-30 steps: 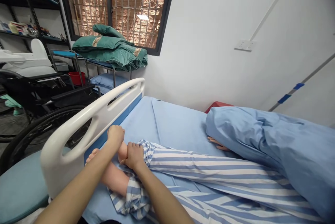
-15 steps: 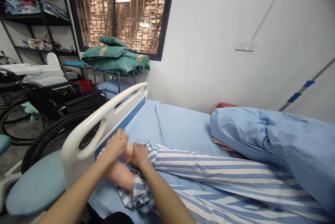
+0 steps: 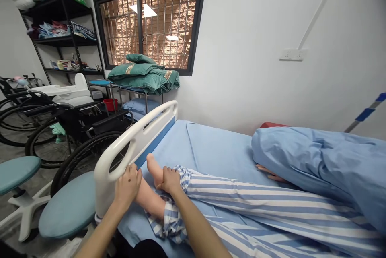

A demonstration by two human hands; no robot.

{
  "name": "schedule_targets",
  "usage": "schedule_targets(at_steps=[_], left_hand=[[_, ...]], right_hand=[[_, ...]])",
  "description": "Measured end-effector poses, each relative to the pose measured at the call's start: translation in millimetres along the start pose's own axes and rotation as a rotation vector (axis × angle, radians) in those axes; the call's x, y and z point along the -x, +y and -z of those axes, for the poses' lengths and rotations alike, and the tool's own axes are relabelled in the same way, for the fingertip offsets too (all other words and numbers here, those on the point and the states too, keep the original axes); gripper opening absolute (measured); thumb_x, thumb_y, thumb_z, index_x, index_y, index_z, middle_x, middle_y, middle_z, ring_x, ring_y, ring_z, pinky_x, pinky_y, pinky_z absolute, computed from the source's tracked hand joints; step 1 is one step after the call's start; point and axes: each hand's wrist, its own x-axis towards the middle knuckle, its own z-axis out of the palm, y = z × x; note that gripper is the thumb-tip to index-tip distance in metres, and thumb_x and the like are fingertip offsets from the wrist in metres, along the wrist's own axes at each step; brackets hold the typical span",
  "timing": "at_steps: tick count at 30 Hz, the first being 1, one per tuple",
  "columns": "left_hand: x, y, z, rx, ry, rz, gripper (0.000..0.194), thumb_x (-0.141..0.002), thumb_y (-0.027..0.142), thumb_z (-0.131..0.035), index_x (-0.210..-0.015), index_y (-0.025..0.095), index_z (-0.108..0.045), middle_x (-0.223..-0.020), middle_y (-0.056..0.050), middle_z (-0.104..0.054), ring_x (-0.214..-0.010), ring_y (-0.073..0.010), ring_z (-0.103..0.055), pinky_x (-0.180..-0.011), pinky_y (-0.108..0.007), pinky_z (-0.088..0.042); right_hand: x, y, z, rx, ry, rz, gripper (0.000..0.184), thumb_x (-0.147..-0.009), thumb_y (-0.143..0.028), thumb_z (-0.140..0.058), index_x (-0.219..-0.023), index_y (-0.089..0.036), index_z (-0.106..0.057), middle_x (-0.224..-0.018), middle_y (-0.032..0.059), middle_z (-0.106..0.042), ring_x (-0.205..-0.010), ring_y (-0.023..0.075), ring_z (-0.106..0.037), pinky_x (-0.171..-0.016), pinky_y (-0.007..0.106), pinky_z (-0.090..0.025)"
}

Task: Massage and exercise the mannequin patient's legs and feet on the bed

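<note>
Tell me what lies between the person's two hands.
In the head view, a bare lower leg lies between the left hand and the right hand.

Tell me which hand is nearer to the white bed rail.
Left. The left hand is at the white bed rail; the right hand is to its right, on a bare ankle.

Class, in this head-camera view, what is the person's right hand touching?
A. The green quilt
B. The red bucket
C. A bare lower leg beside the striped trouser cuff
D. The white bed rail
C: the right hand closes around the bare lower leg, right beside the striped trouser cuff.
</note>
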Motion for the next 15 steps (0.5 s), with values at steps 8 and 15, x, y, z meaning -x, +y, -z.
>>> schedule_targets(at_steps=[8, 15], left_hand=[[12.0, 4.4, -3.6, 0.146, 0.150, 0.089, 0.030, -0.090, 0.035, -0.029, -0.092, 0.019, -0.054, -0.091, -0.006, -0.062, -0.078, -0.0166, -0.059, -0.056, -0.025, -0.035], [-1.1, 0.5, 4.9, 0.059, -0.018, 0.033, 0.032, -0.087, 0.032, -0.029, -0.082, 0.020, -0.057, -0.079, -0.005, -0.064, -0.066, -0.0185, -0.061, -0.050, -0.026, -0.032]], right_hand=[[14.4, -8.6, 8.2, 0.003, 0.013, -0.018, 0.048, -0.060, -0.034, -0.069, -0.100, -0.013, -0.051, -0.100, 0.0153, -0.058, -0.095, 0.0284, -0.053, -0.085, 0.039, -0.035], [54.9, -20.9, 23.0, -0.306, 0.200, 0.369, 0.025, -0.076, -0.024, -0.047, -0.100, -0.019, -0.049, -0.101, 0.0075, -0.057, -0.095, 0.0215, -0.051, -0.082, 0.033, -0.038]])
